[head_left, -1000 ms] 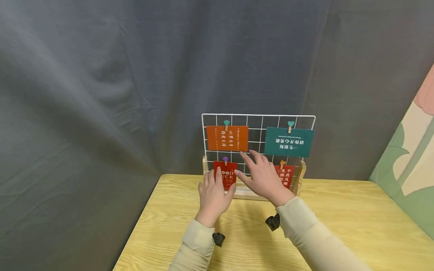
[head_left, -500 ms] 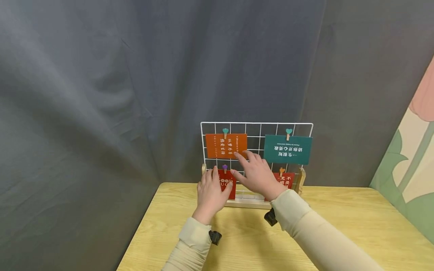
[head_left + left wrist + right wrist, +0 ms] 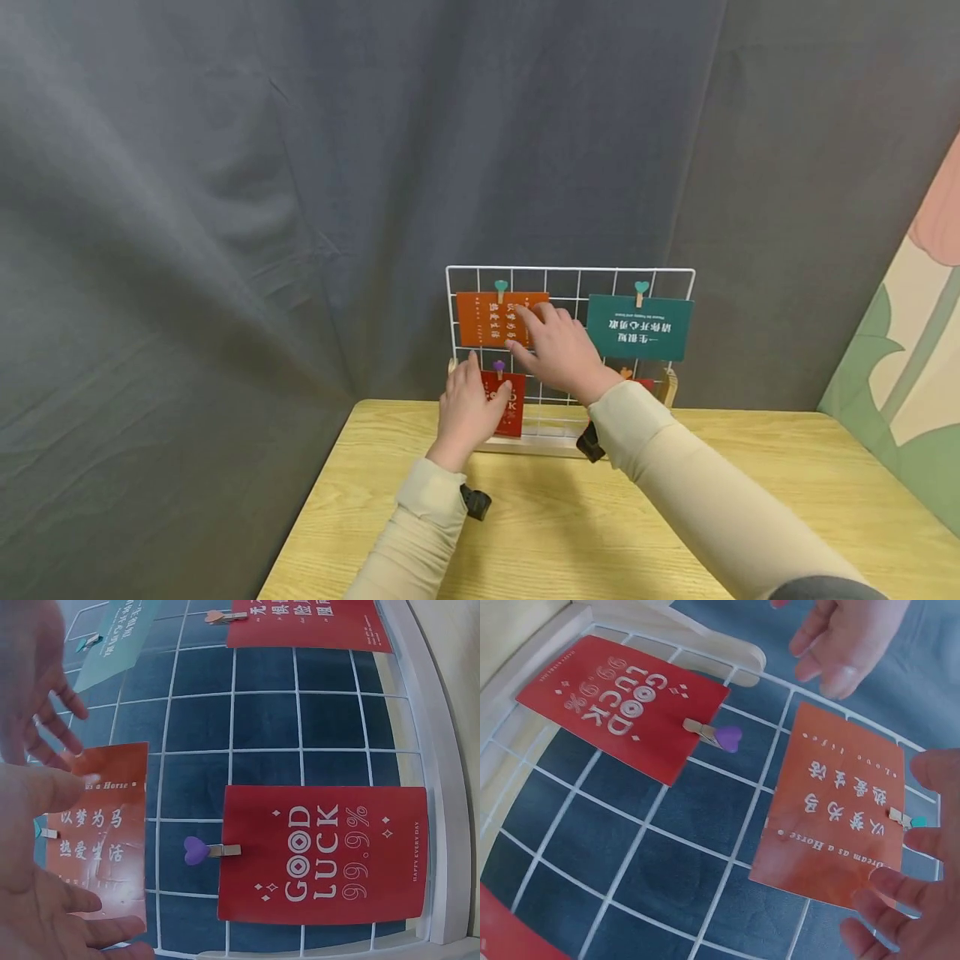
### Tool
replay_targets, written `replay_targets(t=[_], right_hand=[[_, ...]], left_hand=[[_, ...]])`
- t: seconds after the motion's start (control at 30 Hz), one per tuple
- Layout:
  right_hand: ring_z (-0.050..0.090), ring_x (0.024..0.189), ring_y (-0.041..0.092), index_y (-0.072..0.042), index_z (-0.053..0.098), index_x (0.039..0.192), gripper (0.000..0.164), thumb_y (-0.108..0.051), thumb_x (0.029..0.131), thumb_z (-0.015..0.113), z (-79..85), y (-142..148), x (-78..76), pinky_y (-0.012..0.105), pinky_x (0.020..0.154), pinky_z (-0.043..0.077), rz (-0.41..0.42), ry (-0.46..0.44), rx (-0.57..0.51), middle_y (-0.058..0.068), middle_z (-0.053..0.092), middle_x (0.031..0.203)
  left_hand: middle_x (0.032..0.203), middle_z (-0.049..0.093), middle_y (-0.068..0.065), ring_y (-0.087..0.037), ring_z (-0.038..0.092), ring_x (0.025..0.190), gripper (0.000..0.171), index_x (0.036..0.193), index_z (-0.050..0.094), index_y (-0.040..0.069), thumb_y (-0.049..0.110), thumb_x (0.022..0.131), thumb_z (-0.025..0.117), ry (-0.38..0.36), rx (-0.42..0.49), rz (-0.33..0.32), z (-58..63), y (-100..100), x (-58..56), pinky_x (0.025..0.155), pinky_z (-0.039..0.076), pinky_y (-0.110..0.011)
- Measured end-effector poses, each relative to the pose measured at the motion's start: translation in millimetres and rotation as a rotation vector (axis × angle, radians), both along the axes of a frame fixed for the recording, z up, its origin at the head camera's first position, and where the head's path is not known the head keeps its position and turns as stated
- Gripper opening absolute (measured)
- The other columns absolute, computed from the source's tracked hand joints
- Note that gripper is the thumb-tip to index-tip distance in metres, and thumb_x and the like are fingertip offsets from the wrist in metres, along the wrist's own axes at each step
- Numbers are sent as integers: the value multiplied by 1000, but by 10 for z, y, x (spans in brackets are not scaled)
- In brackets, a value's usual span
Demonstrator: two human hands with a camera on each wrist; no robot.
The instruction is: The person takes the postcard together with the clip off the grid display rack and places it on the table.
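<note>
An orange card (image 3: pixel 476 321) is clipped to the upper left of a white wire grid (image 3: pixel 566 272) by a small clothespin with a green heart (image 3: pixel 919 822). My right hand (image 3: pixel 564 348) is in front of that card's right part, fingers spread and loosely bent, holding nothing. Lower left hangs a red "GOOD LUCK" card (image 3: pixel 322 855) under a purple-heart clothespin (image 3: pixel 198 851). Overlapping its left side in the head view is my left hand (image 3: pixel 467 408), its fingers extended upward toward the orange card's lower edge. Nothing sits between the left fingers and thumb.
A teal card (image 3: pixel 641 327) hangs upper right on the grid under another green-heart clip. Another red card (image 3: pixel 307 622) hangs lower right, mostly hidden by the right arm in the head view. The grid stands in a wooden base on a wooden table (image 3: pixel 540 533), before a grey curtain (image 3: pixel 465 125).
My right hand has moved up and left, from below the orange card to in front of it. The left hand has risen slightly beside the red card. The cards stay clipped to the grid.
</note>
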State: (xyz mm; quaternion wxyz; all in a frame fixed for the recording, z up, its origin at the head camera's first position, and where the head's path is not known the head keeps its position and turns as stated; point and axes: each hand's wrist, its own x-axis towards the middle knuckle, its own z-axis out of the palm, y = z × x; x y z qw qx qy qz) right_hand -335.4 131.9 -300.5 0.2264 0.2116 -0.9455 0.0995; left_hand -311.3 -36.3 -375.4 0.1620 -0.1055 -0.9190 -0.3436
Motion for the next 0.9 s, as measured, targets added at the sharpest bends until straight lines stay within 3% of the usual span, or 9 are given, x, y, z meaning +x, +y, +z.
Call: replay_targets(t=[0.17, 0.43, 0.7, 0.9], right_hand=[[57, 106, 39, -6, 49, 152, 59, -39, 104, 59, 16, -30, -85, 55, 91, 51, -1, -16, -27, 24, 55, 128], [58, 105, 36, -6, 49, 151, 57, -36, 104, 60, 98, -68, -149, 51, 93, 52, 8, 17, -27, 21, 57, 125], [58, 101, 34, -4, 46, 153, 59, -36, 105, 59, 289, -98, -208, 49, 90, 53, 10, 41, -41, 20, 58, 124], [60, 102, 36, -6, 46, 153, 59, -37, 105, 58, 397, -119, -200, 50, 90, 53, 8, 11, -41, 21, 58, 126]], left_hand=[[159, 35, -28, -45, 33, 146, 82, 159, 26, -6, 40, 101, 62, -37, 15, 2, -30, 20, -48, 111, 30, -67], [156, 36, -32, -48, 35, 144, 76, 155, 30, -11, 34, 103, 60, -87, 170, -12, -42, 15, -145, 111, 31, -68], [157, 36, -29, -48, 38, 142, 78, 160, 21, -7, 32, 105, 59, -170, 473, -32, 11, -2, -299, 113, 32, -62], [155, 39, -25, -46, 41, 140, 77, 162, 17, -3, 29, 105, 57, -226, 620, -20, 46, 66, -341, 111, 36, -60]])
